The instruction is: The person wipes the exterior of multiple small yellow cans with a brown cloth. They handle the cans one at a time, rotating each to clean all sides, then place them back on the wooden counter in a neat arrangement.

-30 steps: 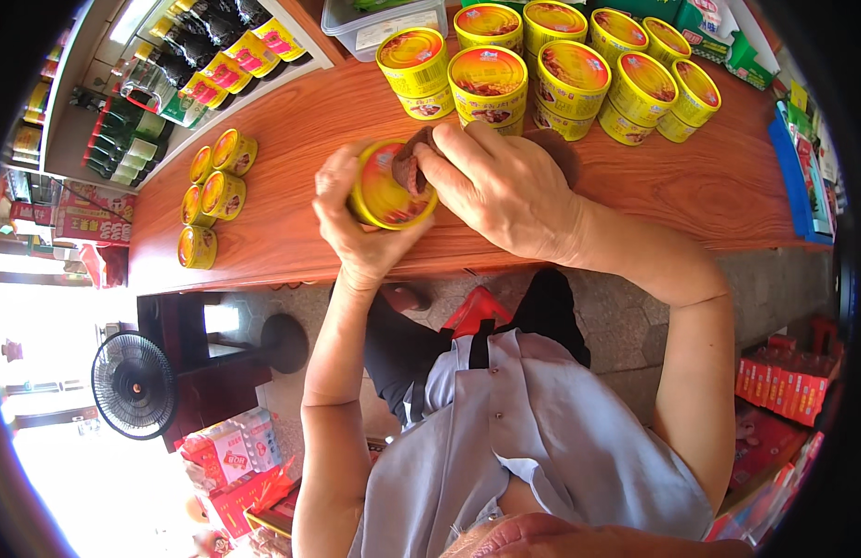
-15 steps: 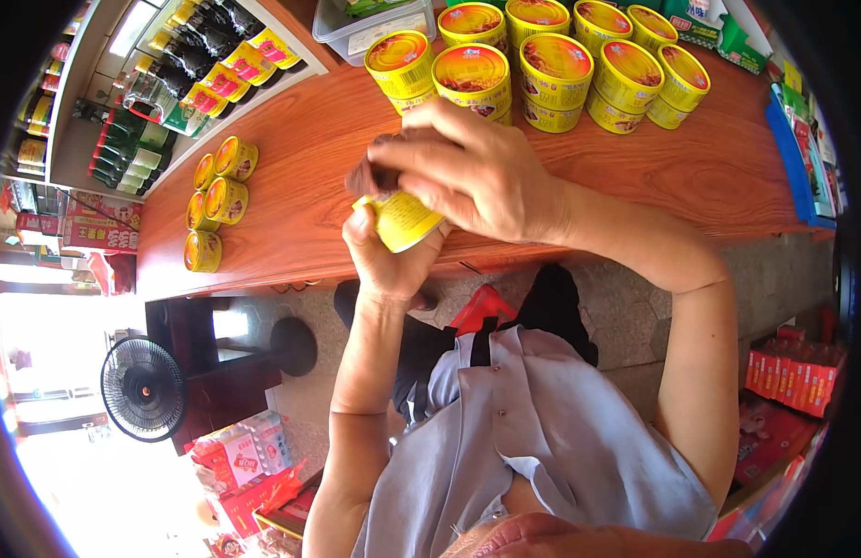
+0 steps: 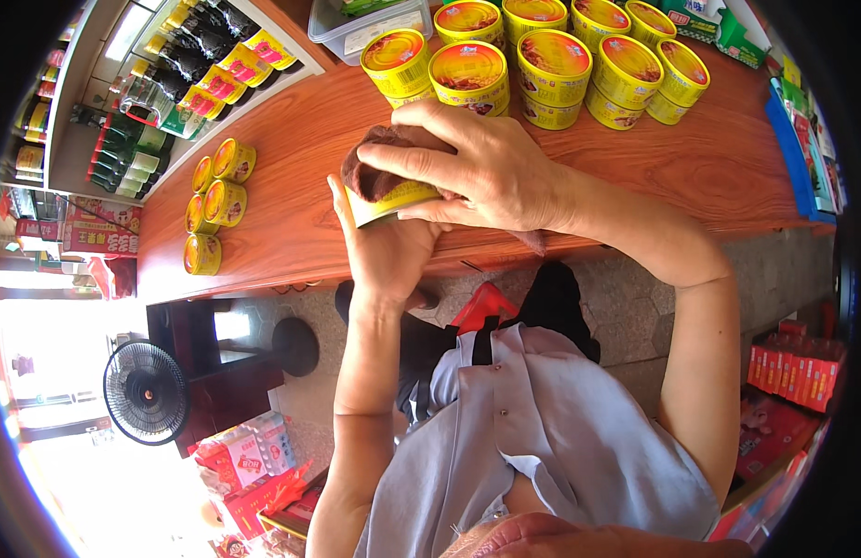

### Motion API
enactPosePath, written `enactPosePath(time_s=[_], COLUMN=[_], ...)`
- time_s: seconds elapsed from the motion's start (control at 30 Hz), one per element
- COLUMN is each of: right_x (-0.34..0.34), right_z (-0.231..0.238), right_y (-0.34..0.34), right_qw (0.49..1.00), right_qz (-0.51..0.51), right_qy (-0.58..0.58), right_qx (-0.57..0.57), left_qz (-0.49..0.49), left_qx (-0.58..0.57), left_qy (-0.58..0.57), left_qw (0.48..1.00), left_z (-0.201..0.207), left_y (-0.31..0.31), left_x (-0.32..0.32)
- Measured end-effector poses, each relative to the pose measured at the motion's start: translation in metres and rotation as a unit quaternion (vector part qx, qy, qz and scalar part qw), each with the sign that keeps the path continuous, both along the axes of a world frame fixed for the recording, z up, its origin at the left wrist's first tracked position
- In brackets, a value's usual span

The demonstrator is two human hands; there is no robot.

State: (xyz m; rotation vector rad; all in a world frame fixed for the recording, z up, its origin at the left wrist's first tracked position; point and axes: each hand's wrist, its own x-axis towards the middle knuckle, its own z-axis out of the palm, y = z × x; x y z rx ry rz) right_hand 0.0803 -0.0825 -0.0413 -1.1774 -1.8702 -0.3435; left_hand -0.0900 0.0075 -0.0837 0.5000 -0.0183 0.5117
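A yellow tin can (image 3: 389, 205) is held above the counter's near edge. My left hand (image 3: 386, 253) supports it from below, thumb up along its left side. My right hand (image 3: 507, 177) grips a dark brown cloth (image 3: 367, 177) and presses it over the can's upper part, fingers spread across the cloth. A corner of the cloth hangs out below my right wrist. The can's lid is hidden by cloth and fingers. Similar yellow cans (image 3: 469, 79), stacked in twos, stand beyond my hands at the back of the counter.
The wooden counter (image 3: 300, 186) bears a small group of yellow cans (image 3: 226, 202) at left. A clear plastic tub (image 3: 374, 33) and a green box (image 3: 739, 42) stand at the back, a blue-edged tray (image 3: 791, 153) at right. Bottles (image 3: 198, 98) fill the left shelf; a black fan (image 3: 146, 392) stands lower left.
The can has tilted and turned in my left hand, its bottom rim now facing me. My right hand has spread the cloth over it, and a cloth corner now shows below the wrist.
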Motion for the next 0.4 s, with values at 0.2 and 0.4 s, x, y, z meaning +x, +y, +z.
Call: enactPosePath(time_s=[0.2,0.4], right_x=[-0.007,-0.002], right_z=[-0.004,0.003], right_y=[-0.007,-0.005], right_qw=[0.99,0.998], right_qz=[-0.006,0.059], right_qy=[-0.108,-0.007], right_qx=[0.087,0.016], left_qz=[0.057,-0.065], left_qx=[0.054,-0.195], left_qy=[0.072,-0.033], left_qw=[0.994,0.978], left_z=[0.01,0.001], left_y=[-0.009,-0.005], left_x=[-0.017,-0.012])
